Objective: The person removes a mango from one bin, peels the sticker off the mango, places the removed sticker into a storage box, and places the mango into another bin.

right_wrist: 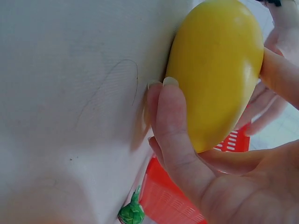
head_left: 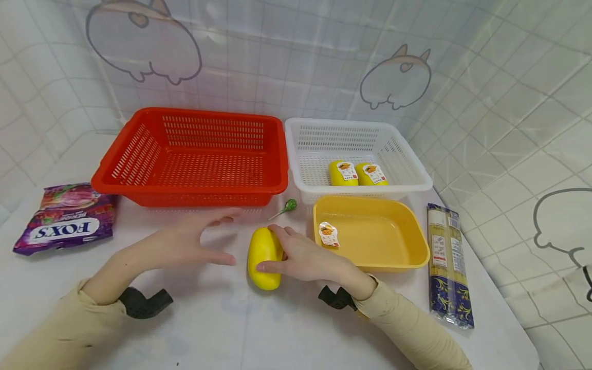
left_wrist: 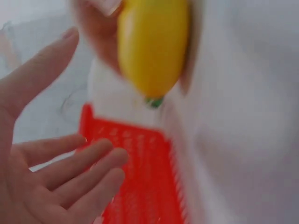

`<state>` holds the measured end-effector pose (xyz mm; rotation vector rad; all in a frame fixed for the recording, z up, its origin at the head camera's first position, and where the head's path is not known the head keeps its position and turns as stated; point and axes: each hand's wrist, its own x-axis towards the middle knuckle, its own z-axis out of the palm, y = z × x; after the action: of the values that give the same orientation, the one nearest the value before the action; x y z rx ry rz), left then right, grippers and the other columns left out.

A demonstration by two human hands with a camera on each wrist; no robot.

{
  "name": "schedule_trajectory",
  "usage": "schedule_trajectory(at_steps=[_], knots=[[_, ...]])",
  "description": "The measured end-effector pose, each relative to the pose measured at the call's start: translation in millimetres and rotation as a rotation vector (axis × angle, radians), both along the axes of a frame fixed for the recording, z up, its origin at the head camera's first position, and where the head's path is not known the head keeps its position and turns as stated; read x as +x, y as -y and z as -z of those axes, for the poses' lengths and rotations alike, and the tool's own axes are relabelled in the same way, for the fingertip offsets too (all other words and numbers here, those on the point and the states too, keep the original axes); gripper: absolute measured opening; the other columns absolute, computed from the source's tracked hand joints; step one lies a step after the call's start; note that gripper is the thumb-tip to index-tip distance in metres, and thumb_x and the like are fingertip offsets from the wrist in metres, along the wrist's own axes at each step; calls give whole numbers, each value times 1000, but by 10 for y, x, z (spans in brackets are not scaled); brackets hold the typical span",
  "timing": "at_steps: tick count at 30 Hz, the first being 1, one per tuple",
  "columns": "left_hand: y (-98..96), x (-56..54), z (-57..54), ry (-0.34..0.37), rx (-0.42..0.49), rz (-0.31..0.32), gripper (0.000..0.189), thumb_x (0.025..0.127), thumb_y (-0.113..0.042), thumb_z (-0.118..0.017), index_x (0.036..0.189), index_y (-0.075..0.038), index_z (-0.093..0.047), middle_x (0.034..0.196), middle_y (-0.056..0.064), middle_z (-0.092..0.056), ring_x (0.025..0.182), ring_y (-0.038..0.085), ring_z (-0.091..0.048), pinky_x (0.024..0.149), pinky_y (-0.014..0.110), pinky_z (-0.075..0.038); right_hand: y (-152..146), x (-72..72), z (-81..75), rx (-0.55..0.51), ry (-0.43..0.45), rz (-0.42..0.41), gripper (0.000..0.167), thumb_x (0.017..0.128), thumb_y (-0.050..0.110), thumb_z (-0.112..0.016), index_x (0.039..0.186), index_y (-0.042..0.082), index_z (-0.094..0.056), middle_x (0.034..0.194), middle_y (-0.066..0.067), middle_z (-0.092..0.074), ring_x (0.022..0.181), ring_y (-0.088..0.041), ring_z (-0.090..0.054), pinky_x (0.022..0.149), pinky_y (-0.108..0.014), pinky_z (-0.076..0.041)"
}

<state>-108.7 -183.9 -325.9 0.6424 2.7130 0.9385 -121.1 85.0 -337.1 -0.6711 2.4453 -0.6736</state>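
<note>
Yellow and smooth, the oval fruit [head_left: 264, 246] is gripped across its narrow width by the right hand [head_left: 302, 257], thumb opposite fingers, presumably because that span is easily covered, and it is held on or just above the surface [head_left: 208, 324]. Opposite, the left hand [head_left: 185, 241] is spread wide, nothing held, just beside it! Two stickered fruits [head_left: 340, 176] are contained in the white basket [head_left: 333, 136], apparently corralled by its walls.

At the left wrist view's top centre, the yellow oval object [left_wrist: 153, 46] is blurred and cut off, partly hiding my right hand [left_wrist: 102, 37].
</note>
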Motion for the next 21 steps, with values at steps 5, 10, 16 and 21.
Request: schedule_trajectory(at_steps=[5, 10, 16, 21], knots=[[286, -34, -194, -99, 74, -90, 81, 76, -50, -83, 146, -25, -51, 140, 3, -60, 124, 27, -57, 94, 51, -55, 7, -3, 5, -5, -5, 0, 88, 87, 60, -68, 155, 19, -30, 116, 2, -52, 100, -14, -54, 83, -25, -50], [642, -90, -307, -158, 131, -246, 75, 81, -32, -84, 147, -34, -48, 138, 1, -61, 119, 5, -53, 83, 8, -49, 6, -8, 14, -16, -11, -6, 88, 87, 59, -68, 155, 20, -30, 116, 3, -52, 99, -15, -55, 83, -24, -50], [1015, -172, -377, -132, 101, -425, 93, 83, -39, -81, 157, -40, -25, 163, 3, -32, 147, 26, -33, 104, 68, -38, 6, 1, 14, -24, 2, 4, 90, 86, 60, -69, 155, 22, -27, 121, 2, -53, 98, -13, -55, 83, -25, -50], [1257, -298, -301, -145, 11, -544, 110, 82, -50, -78, 162, -28, -6, 166, 19, -12, 142, 54, -22, 88, 81, -34, 8, 12, 9, -39, 19, 9, 90, 84, 61, -70, 154, 24, -26, 125, 2, -54, 101, -13, -54, 90, -28, -51]])
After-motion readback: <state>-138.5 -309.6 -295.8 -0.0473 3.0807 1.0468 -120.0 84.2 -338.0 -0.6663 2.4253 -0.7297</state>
